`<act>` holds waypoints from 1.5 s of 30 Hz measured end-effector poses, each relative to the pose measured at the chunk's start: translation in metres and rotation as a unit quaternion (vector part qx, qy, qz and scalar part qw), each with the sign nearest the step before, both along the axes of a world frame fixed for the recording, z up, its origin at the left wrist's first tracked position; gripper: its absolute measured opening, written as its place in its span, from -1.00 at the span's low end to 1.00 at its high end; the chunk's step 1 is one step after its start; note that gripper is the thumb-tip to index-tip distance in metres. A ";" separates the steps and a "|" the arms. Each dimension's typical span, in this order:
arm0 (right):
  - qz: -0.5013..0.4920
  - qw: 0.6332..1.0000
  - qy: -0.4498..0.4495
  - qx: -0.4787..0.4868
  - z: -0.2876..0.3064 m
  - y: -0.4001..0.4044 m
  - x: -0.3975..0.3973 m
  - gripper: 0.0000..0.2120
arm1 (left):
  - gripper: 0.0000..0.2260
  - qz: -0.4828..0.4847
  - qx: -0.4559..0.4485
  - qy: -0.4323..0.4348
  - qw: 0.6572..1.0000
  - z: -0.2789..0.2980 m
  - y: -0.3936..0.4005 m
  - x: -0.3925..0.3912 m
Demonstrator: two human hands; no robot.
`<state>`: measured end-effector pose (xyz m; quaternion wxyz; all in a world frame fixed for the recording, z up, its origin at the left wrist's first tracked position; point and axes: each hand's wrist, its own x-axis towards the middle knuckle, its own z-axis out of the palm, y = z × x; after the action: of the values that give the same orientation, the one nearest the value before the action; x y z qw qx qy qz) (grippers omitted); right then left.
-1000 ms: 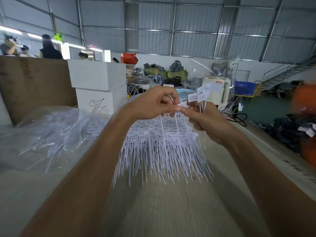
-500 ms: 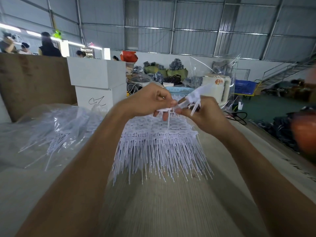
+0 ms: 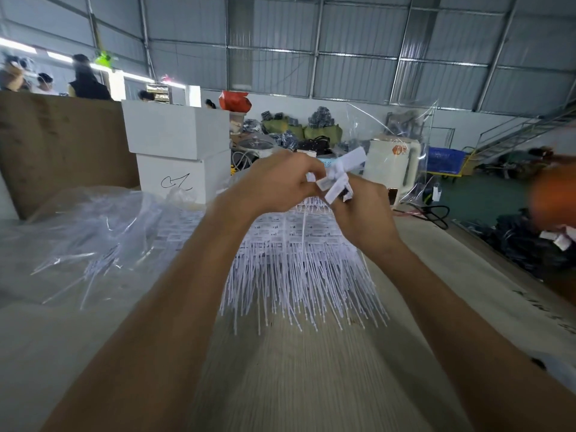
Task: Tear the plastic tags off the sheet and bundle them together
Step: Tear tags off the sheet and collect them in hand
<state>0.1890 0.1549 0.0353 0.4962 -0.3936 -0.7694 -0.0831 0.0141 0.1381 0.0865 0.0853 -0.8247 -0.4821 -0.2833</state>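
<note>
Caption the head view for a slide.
Both hands, left and right, pinch torn tags above the tag sheets on the table.

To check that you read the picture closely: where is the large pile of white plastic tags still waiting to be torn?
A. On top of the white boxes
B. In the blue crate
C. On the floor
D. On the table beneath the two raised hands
D: the pile of tags lies spread on the table, below the left hand and right hand.

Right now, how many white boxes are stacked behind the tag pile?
2: the upper white box sits on the lower white box, left of the hands; others may be hidden behind.
</note>
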 end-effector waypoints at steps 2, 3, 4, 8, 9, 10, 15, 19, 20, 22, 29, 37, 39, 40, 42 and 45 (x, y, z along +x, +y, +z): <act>-0.043 0.999 -0.018 -0.001 0.000 0.001 0.001 -0.91 | -0.80 0.026 0.018 0.027 0.999 -0.002 0.001 0.001; -0.041 0.999 -0.021 0.000 0.000 0.001 0.003 -0.91 | -0.79 0.029 0.023 0.029 0.999 -0.003 0.002 0.001; -0.024 1.000 -0.016 -0.001 -0.001 0.002 0.003 -0.88 | -0.79 0.027 0.028 0.030 0.999 -0.003 0.002 0.001; 0.100 0.983 0.111 -0.111 -0.002 0.004 0.003 -0.87 | -0.88 0.010 0.033 -0.003 0.999 -0.003 0.005 -0.005; 0.138 0.968 0.144 -0.152 -0.001 0.004 0.004 -0.80 | -0.89 0.007 0.036 -0.014 0.999 -0.002 0.006 -0.007; 0.179 0.948 0.173 -0.196 0.000 0.003 0.005 -0.72 | -0.88 0.004 0.038 -0.024 0.999 -0.001 0.007 -0.010; 0.192 0.902 0.168 -0.347 -0.006 0.004 0.012 -0.73 | -0.87 -0.091 -0.011 -0.137 0.986 0.002 0.010 -0.016; 0.189 0.874 0.207 -0.397 -0.010 0.005 0.004 -0.54 | -0.86 -0.118 -0.018 -0.136 0.984 -0.001 0.008 -0.010; 0.192 0.866 0.226 -0.403 -0.009 0.004 0.004 -0.53 | -0.87 -0.116 -0.017 -0.138 0.983 -0.002 0.008 -0.009; 0.202 0.855 0.251 -0.406 -0.007 0.003 0.007 -0.55 | -0.89 -0.121 -0.036 -0.156 0.980 -0.002 0.008 -0.010; 0.287 0.849 0.249 -0.366 0.004 -0.001 0.015 -0.71 | -0.70 -0.144 -0.203 -0.141 0.958 -0.003 -0.002 -0.009; 0.266 0.882 0.201 -0.333 0.005 -0.006 0.013 -0.81 | -0.77 -0.106 -0.208 -0.125 0.964 -0.006 0.001 -0.009; 0.254 0.881 0.230 -0.327 0.004 -0.002 0.015 -0.84 | -0.79 -0.079 -0.193 -0.125 0.970 -0.008 0.003 -0.013; 0.255 0.878 0.239 -0.327 0.004 -0.001 0.016 -0.83 | -0.80 -0.081 -0.195 -0.132 0.968 -0.009 0.003 -0.014; 0.254 0.870 0.249 -0.341 0.004 -0.001 0.016 -0.73 | -0.84 -0.099 -0.195 -0.146 0.965 -0.009 0.003 -0.015; 0.238 0.852 0.262 -0.386 0.005 -0.002 0.017 -0.64 | -0.81 -0.085 -0.130 -0.120 0.981 -0.007 0.004 -0.011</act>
<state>0.2061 0.1530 0.0405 0.4920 -0.3656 -0.6511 0.4476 0.0029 0.1421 0.0796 -0.1055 -0.8267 -0.4498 -0.3210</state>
